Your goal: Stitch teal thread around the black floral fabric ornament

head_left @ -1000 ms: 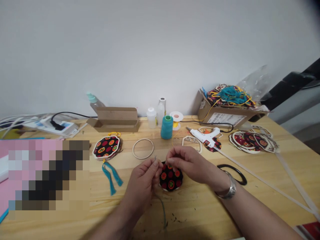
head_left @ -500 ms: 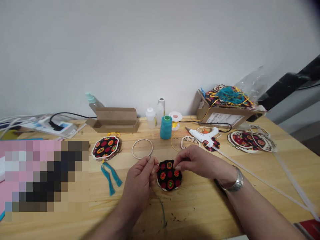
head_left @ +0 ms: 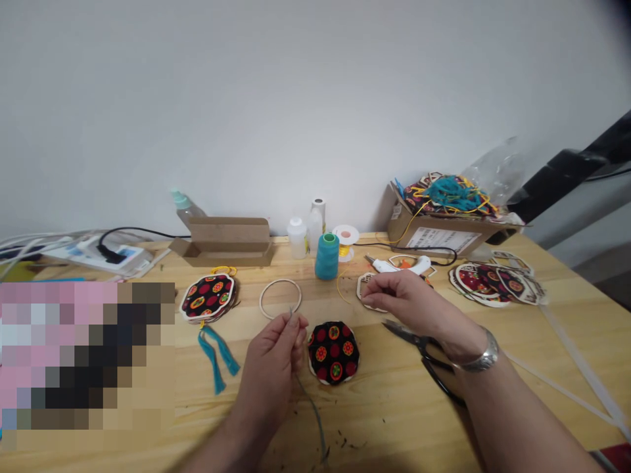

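Observation:
My left hand (head_left: 277,348) pinches a teal thread (head_left: 319,420); a short end sticks up above the fingertips and the rest trails down to the table. My right hand (head_left: 409,299) hangs over the right side with thumb and forefinger pressed together; what they hold, if anything, is too fine to make out. Between the hands lies a round black fabric piece with red and orange flowers (head_left: 334,353) on a pale backing. Black-handled scissors (head_left: 419,345) lie partly under my right wrist. A thin wooden ring (head_left: 262,299) lies just beyond my left fingertips.
A teal thread cone (head_left: 327,257), a yellow cord spool (head_left: 346,238) and white bottles (head_left: 296,238) stand near the wall. A white glue gun (head_left: 419,264) lies behind my right hand. Patterned pieces (head_left: 207,297) with teal tassels (head_left: 213,358) lie left; a filled carton (head_left: 434,233) stands right.
My right hand has moved right and slightly up, away from the fabric piece and my left hand, exposing the scissors. My left hand stays nearly in place, with the teal thread end now showing.

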`<state>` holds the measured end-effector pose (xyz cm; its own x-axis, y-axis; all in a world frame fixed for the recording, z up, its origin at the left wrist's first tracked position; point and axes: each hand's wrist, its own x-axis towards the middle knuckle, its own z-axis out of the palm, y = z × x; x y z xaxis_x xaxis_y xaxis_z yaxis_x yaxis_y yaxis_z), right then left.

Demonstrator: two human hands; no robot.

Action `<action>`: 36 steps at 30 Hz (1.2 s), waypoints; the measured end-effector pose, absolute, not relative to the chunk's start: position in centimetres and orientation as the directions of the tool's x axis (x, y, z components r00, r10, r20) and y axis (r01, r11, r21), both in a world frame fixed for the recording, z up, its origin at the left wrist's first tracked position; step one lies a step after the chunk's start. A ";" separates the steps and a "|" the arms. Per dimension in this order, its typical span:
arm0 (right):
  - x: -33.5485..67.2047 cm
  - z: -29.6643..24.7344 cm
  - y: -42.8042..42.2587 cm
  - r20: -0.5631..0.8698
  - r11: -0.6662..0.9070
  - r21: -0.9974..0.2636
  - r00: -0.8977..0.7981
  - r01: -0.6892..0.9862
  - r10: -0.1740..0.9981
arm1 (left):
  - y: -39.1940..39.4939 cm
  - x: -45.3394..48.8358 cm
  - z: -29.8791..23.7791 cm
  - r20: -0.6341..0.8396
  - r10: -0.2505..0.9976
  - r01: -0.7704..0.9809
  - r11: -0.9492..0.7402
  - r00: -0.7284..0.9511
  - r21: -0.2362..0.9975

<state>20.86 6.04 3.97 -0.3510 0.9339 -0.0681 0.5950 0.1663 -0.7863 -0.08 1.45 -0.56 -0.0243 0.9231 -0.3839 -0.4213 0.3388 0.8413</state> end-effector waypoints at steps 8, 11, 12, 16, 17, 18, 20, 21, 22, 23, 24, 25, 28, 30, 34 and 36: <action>20.1 6.0 4.4 0.134 0.496 -0.676 -0.570 0.546 0.810 | 1.5 -0.3 0.0 -0.318 0.943 -0.335 0.272 -0.092 0.902; 19.0 5.9 3.6 0.120 0.614 -0.654 -0.740 0.442 0.661 | 1.3 -0.1 0.3 -0.322 0.947 -0.305 0.303 -0.013 0.903; 18.6 5.6 3.4 0.122 0.639 -0.642 -0.766 0.424 0.631 | 1.2 0.0 0.4 -0.327 0.945 -0.290 0.320 0.027 0.902; 17.2 4.7 3.2 0.180 0.696 -0.548 -0.747 0.464 0.640 | 0.9 0.3 0.9 -0.323 0.939 -0.208 0.341 0.115 0.917; 17.0 4.6 3.2 0.196 0.698 -0.538 -0.735 0.473 0.649 | 0.9 0.2 1.0 -0.320 0.940 -0.193 0.337 0.115 0.921; 16.9 4.6 3.3 0.206 0.701 -0.541 -0.734 0.466 0.647 | 0.9 0.2 1.1 -0.319 0.942 -0.186 0.333 0.102 0.924; 17.0 4.9 3.3 0.208 0.717 -0.571 -0.774 0.400 0.598 | 1.0 0.1 1.2 -0.309 0.951 -0.206 0.309 0.032 0.929; 17.0 5.0 3.2 0.196 0.728 -0.589 -0.812 0.351 0.550 | 1.0 0.0 1.2 -0.300 0.954 -0.225 0.290 -0.014 0.930; 17.0 5.1 3.2 0.185 0.740 -0.604 -0.850 0.298 0.493 | 1.1 -0.1 1.2 -0.298 0.953 -0.240 0.279 -0.046 0.930; 17.0 5.2 3.1 0.175 0.749 -0.613 -0.881 0.252 0.440 | 1.1 -0.1 1.2 -0.303 0.952 -0.247 0.281 -0.053 0.927; 17.0 5.2 3.0 0.169 0.756 -0.613 -0.898 0.228 0.407 | 1.0 -0.1 1.2 -0.311 0.950 -0.252 0.293 -0.031 0.922; 16.9 5.2 3.0 0.167 0.762 -0.606 -0.899 0.230 0.404 | 1.0 0.0 1.1 -0.323 0.946 -0.252 0.316 0.016 0.915; 16.7 4.7 3.1 0.198 0.752 -0.551 -0.819 0.361 0.538 | 0.7 0.4 1.1 -0.345 0.918 -0.228 0.384 0.194 0.895; 16.6 4.3 3.3 0.243 0.728 -0.509 -0.734 0.460 0.634 | 0.6 0.5 1.2 -0.353 0.900 -0.202 0.407 0.256 0.891; 16.7 3.8 3.6 0.333 0.714 -0.446 -0.640 0.541 0.693 | 0.5 0.5 1.0 -0.365 0.883 -0.174 0.425 0.295 0.888; 16.8 3.7 3.7 0.343 0.717 -0.433 -0.635 0.547 0.692 | 0.6 0.3 0.6 -0.355 0.886 -0.193 0.420 0.299 0.887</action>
